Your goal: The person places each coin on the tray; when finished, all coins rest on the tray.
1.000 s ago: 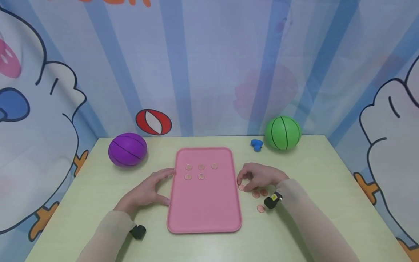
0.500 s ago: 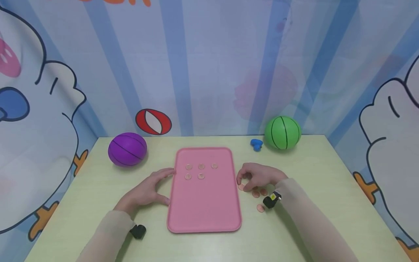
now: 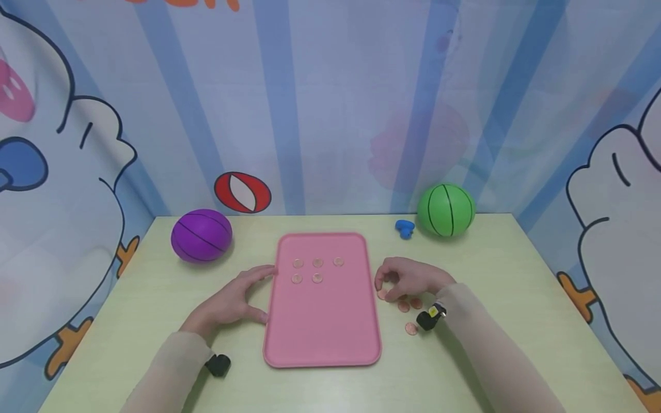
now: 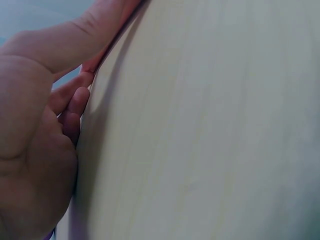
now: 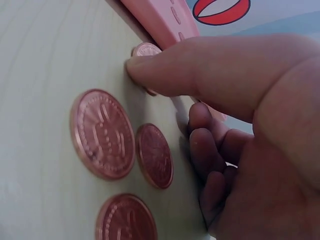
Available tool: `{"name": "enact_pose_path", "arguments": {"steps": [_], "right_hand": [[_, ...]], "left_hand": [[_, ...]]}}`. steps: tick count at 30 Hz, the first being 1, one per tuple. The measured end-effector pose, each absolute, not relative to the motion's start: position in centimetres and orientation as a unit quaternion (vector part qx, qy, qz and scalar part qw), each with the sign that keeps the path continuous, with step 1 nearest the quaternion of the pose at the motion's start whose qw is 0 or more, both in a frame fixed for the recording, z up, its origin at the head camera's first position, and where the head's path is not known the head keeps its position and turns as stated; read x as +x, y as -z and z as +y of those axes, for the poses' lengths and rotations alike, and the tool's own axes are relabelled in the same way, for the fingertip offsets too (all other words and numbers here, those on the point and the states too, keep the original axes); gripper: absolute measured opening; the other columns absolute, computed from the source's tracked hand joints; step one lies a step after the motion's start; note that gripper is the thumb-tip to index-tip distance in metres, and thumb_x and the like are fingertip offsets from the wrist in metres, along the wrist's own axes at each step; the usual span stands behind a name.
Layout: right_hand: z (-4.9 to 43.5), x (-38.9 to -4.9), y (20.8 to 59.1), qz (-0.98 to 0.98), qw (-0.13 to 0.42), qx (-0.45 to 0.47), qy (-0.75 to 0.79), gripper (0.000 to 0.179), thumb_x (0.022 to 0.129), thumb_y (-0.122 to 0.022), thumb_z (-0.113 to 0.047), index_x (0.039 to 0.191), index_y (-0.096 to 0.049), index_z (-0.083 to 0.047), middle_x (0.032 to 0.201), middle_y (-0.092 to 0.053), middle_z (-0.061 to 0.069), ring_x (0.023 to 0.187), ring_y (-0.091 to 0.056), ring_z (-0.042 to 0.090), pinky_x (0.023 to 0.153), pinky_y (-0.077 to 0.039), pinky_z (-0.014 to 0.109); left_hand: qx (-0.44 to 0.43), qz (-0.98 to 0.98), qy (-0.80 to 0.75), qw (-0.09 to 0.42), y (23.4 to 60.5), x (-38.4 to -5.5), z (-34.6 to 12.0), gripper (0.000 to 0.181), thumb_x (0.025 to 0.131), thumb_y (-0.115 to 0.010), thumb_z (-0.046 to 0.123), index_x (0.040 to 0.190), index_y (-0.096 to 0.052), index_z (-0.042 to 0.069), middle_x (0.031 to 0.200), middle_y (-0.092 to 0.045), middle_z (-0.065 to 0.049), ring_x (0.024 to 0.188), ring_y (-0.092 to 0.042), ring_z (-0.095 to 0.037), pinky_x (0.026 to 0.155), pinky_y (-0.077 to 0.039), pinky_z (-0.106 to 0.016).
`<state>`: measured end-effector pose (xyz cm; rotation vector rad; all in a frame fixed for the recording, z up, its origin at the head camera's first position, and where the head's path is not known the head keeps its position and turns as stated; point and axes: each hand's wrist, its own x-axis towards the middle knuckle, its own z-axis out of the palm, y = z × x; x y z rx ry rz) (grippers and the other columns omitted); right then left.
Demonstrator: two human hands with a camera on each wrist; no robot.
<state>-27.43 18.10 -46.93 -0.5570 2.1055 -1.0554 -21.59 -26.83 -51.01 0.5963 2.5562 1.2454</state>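
A pink tray (image 3: 322,330) lies on the table, with several copper-coloured coins (image 3: 317,262) in two rows toward its far end. My left hand (image 3: 232,298) is spread at the tray's left side, fingertips and thumb touching the rim; in the left wrist view that hand (image 4: 35,125) lies low against the tabletop. Just past the tray's right edge, my right hand (image 3: 413,277) pinches a copper coin (image 3: 382,294) between thumb and forefinger, close to the table. The right wrist view shows the thumb (image 5: 165,70) over this coin's face, the other fingers curled.
Three more copper coins (image 3: 404,306) lie on the table beneath and beside the right hand. A purple ball (image 3: 201,236) sits at the back left. At the back right are a green ball (image 3: 446,210) and a small blue object (image 3: 405,228), before a printed cloth backdrop (image 3: 341,103).
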Motion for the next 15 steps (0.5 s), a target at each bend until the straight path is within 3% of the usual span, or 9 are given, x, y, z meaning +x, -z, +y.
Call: {"name": "enact_pose_path", "arguments": {"steps": [15], "right_hand": [[18.75, -28.25, 47.34, 0.794, 0.352, -0.245, 0.430, 0.014, 0.094, -0.070, 0.003, 0.106, -0.066, -0.003, 0.091, -0.066, 0.014, 0.049, -0.060, 0.022, 0.037, -0.043, 0.028]], "left_hand": [[0.209, 0.875, -0.421, 0.116, 50.88, -21.69, -26.81, 0.111, 0.068, -0.098, 0.038, 0.162, -0.042, 0.022, 0.170, -0.033, -0.006, 0.158, -0.024, -0.038, 0.126, -0.016, -0.068]]}}
